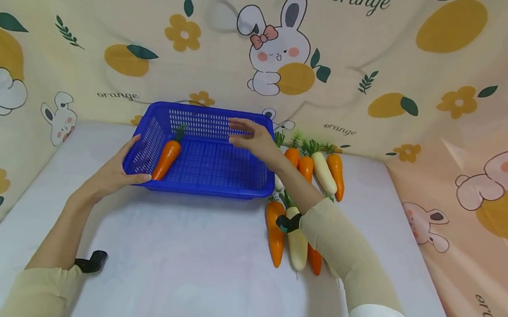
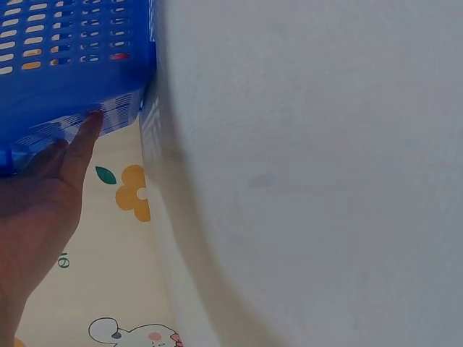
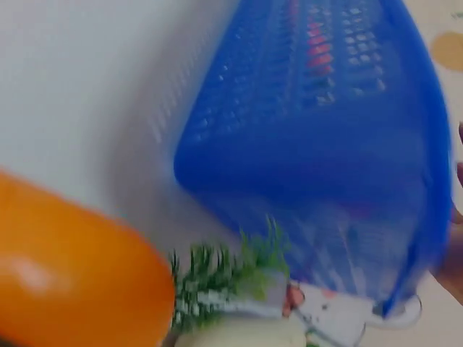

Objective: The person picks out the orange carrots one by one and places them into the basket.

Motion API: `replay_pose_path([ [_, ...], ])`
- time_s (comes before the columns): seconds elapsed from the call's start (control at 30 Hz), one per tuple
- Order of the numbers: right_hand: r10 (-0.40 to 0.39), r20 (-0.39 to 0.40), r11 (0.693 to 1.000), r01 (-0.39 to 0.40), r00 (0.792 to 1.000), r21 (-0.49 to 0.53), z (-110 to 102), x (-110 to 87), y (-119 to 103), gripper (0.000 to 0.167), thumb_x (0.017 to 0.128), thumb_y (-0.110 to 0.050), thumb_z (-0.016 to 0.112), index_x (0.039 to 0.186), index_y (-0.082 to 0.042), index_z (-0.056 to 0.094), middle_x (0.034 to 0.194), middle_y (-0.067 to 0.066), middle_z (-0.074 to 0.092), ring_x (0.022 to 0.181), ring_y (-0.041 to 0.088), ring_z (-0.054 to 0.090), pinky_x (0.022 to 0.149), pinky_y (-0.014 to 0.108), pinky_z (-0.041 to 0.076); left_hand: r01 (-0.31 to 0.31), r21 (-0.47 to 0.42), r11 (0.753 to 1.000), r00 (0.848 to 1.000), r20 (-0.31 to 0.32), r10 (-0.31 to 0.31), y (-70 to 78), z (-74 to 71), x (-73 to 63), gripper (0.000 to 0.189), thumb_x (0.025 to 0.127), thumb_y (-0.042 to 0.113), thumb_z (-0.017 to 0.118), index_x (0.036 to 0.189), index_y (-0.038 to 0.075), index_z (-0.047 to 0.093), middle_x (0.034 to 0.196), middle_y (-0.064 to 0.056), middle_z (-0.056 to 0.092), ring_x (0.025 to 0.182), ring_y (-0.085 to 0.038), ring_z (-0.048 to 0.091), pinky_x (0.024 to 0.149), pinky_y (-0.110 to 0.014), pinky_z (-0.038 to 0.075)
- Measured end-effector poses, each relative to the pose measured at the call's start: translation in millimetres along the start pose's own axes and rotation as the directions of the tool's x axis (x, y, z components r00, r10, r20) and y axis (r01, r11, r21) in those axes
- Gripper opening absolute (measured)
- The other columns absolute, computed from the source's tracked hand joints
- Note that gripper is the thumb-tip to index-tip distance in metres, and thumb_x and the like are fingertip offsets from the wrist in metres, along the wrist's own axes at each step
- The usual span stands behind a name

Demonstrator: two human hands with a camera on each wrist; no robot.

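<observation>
A blue plastic basket (image 1: 216, 191) with slotted walls stands at the back of the table. One orange carrot (image 1: 167, 158) with a green top lies inside along its left end. My left hand (image 1: 110, 170) holds the basket's front left corner, thumb over the front rim and fingers against the outer left wall; the left wrist view shows that hand (image 2: 43, 210) touching the wall. Above the basket's right part, my right hand (image 1: 257, 141) reaches in with thumb and fingers parted and nothing between them. In the right wrist view that hand (image 3: 452, 253) shows only partly, at the right edge.
Right of the basket lie several orange carrots (image 1: 274, 231) and white radishes (image 1: 323, 173) with green tops, in two rows, partly hidden by my right forearm. A carrot (image 3: 79, 275) looms close in the right wrist view. A printed cloth (image 1: 226, 43) hangs behind the white table (image 1: 185, 261).
</observation>
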State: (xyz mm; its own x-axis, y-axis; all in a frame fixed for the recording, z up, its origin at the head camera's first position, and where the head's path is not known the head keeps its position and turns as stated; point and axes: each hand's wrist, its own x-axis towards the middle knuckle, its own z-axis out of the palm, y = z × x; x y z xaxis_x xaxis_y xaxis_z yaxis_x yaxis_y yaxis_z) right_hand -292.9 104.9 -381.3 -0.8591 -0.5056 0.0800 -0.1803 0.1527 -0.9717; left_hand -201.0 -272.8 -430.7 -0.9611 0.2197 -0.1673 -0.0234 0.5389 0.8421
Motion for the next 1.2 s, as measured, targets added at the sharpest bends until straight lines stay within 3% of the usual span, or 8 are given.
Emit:
replay_pose_path([
  [0.17,-0.008,-0.044,0.999,0.009,0.999,0.039,-25.6,-16.4,-3.5,0.051,0.096,-0.009,0.066,0.144,-0.009,0.051,0.146,0.015,0.051,0.123,0.032,0.058,0.097,0.038,0.054,-0.016,-0.008,1.000,1.000,0.003,0.016,0.1,-2.0,1.0,0.111,0.088,0.027,0.075,0.159,0.034,-0.011,0.165,-0.016,-0.010,0.148,-0.049,0.000,0.113,-0.072,0.006],
  [0.47,0.103,-0.137,0.995,-0.103,0.985,0.006,-68.1,-57.3,-20.0,0.056,0.098,-0.008,0.061,0.150,-0.007,0.041,0.149,0.017,0.046,0.129,0.035,0.053,0.104,0.045,0.047,0.002,0.002,1.000,1.000,-0.008,-0.002,0.5,-1.2,3.0,0.110,0.089,0.031,0.074,0.158,0.036,-0.011,0.165,-0.017,-0.009,0.149,-0.048,-0.001,0.112,-0.073,0.006],
  [0.63,0.100,-0.200,0.994,-0.107,0.975,-0.022,-97.9,-74.3,6.1,0.053,0.097,-0.012,0.064,0.147,-0.011,0.047,0.145,0.011,0.051,0.123,0.033,0.057,0.101,0.044,0.050,0.000,-0.013,1.000,1.000,-0.005,0.000,-1.4,-0.4,1.4,0.110,0.089,0.030,0.074,0.158,0.036,-0.010,0.166,-0.016,-0.010,0.149,-0.047,-0.002,0.113,-0.073,0.005],
  [0.8,0.094,-0.218,0.990,-0.114,0.971,-0.081,-126.5,-94.7,25.2,0.053,0.097,-0.016,0.065,0.147,-0.013,0.047,0.146,0.014,0.050,0.119,0.026,0.061,0.102,0.047,0.049,-0.013,-0.024,1.000,1.000,-0.002,0.013,-1.2,0.3,-1.6,0.110,0.089,0.027,0.074,0.159,0.034,-0.010,0.165,-0.016,-0.010,0.149,-0.047,-0.003,0.113,-0.072,0.004],
  [1.0,0.084,-0.304,0.978,-0.137,0.949,-0.159,-157.6,-119.4,37.8,0.051,0.097,-0.016,0.065,0.145,-0.013,0.050,0.141,0.013,0.054,0.116,0.019,0.061,0.091,0.026,0.055,-0.013,-0.016,1.000,1.000,-0.004,0.013,4.0,1.6,-1.2,0.108,0.089,0.030,0.073,0.159,0.036,-0.010,0.165,-0.017,-0.009,0.148,-0.048,-0.002,0.112,-0.073,0.005],
  [1.2,0.100,-0.378,0.965,-0.183,0.920,-0.190,-183.1,-139.6,56.3,0.053,0.097,-0.014,0.066,0.147,-0.010,0.048,0.143,0.018,0.052,0.126,0.030,0.054,0.091,0.019,0.052,-0.009,-0.015,1.000,1.000,-0.002,0.009,2.0,1.8,-1.2,0.108,0.090,0.029,0.073,0.158,0.035,-0.011,0.165,-0.017,-0.011,0.148,-0.049,-0.002,0.111,-0.074,0.005],
])
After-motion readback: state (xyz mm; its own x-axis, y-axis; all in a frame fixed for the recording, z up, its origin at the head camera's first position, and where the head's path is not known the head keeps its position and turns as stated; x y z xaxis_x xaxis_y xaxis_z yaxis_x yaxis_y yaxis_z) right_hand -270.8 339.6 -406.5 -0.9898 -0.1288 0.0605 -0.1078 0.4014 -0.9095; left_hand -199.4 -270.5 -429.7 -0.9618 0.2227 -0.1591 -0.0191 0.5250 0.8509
